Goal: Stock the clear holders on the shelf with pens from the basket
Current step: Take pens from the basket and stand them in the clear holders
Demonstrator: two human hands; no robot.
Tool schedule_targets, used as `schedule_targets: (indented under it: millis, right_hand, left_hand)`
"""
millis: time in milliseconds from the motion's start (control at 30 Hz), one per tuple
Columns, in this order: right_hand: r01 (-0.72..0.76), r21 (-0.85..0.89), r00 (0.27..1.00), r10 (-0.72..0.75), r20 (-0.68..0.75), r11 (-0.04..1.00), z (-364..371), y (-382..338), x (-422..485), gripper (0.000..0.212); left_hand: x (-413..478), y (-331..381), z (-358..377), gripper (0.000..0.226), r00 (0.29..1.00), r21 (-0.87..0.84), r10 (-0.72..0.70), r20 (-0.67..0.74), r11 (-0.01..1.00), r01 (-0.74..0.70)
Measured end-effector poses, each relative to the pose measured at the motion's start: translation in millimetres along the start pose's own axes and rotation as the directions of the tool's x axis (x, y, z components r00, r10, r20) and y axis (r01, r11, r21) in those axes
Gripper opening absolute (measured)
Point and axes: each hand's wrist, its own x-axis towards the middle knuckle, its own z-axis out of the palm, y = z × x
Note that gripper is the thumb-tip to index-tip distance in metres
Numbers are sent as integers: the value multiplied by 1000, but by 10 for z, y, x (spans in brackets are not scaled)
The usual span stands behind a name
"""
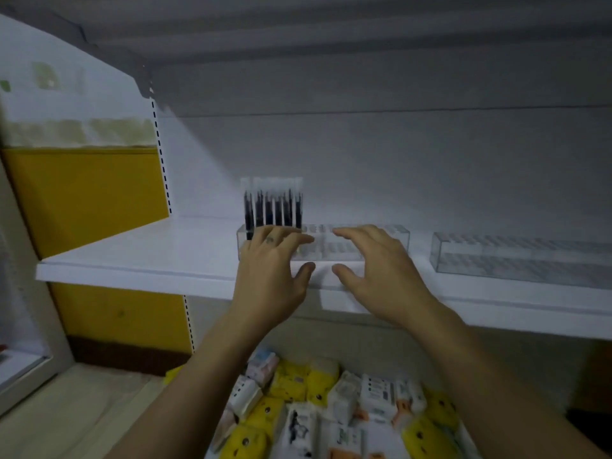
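Note:
A clear holder [344, 248] stands on the white shelf [132, 260], with several dark pens [273, 208] upright in its left end. My left hand [271, 270] is at the holder's left part, fingers spread over its front and top. My right hand [374, 270] hovers at the middle of the same holder, fingers spread and relaxed, holding nothing. A second clear holder [516, 260] with no pens in it sits further right on the shelf. The basket is not in view.
Below the shelf lies a pile of small yellow and white packets [331, 405]. A yellow panel [89, 193] and a perforated shelf upright [162, 154] stand at the left. Another shelf runs overhead.

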Motion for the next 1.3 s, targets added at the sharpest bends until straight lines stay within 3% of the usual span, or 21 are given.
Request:
schedule_targets:
  millis: [167, 300, 433, 533, 667, 833, 967, 1067, 1133, 1200, 1300]
  right_hand:
    - [-20, 14, 993, 21, -113, 1000, 9, 67, -698, 41]
    - [-48, 44, 988, 54, -145, 998, 212, 242, -1278, 25]
    - [-224, 5, 975, 224, 5, 975, 597, 542, -1912, 27]
    - [-370, -43, 905, 370, 211, 928, 909, 783, -2365, 39]
    - [-490, -153, 739, 502, 449, 858, 1257, 1077, -2884, 46]
    - [-659, -197, 522, 630, 575, 726, 1568, 1353, -3416, 41]
    - [-741, -202, 379, 646, 662, 641, 1790, 1464, -3840, 7]
    - [-752, -238, 278, 623, 731, 615, 1929, 1501, -4112, 12]
    - [-750, -243, 239, 594, 768, 615, 2008, 1546, -4237, 12]
    - [-754, -263, 205, 596, 776, 602, 2060, 1593, -4316, 30]
    - [-753, -330, 108, 602, 791, 569, 2119, 1675, -4423, 38]
  left_hand:
    - [-589, 279, 228, 28, 1000, -103, 7, -13, 995, -9]
    - [-1110, 452, 473, 25, 998, -158, 7, 56, 987, 2]
    - [-1643, 564, 795, 27, 973, -188, -6, 230, 981, 50]
    - [-2048, 624, 1097, 31, 918, -173, -35, 396, 979, 111]
    - [-2514, 691, 1520, 41, 759, -125, -92, 644, 967, 223]
    - [-3082, 710, 1965, 45, 538, -61, -163, 827, 926, 374]
    - [-3623, 617, 2149, 30, 375, -11, -233, 897, 837, 548]
    - [-3962, 609, 2257, 8, 212, 56, -241, 947, 775, 629]
    - [-4152, 612, 2370, 11, 148, 97, -240, 959, 773, 627]
    - [-4284, 608, 2475, 5, 82, 131, -233, 969, 765, 631]
    - [-4483, 595, 2653, 20, -12, 168, -201, 980, 785, 597]
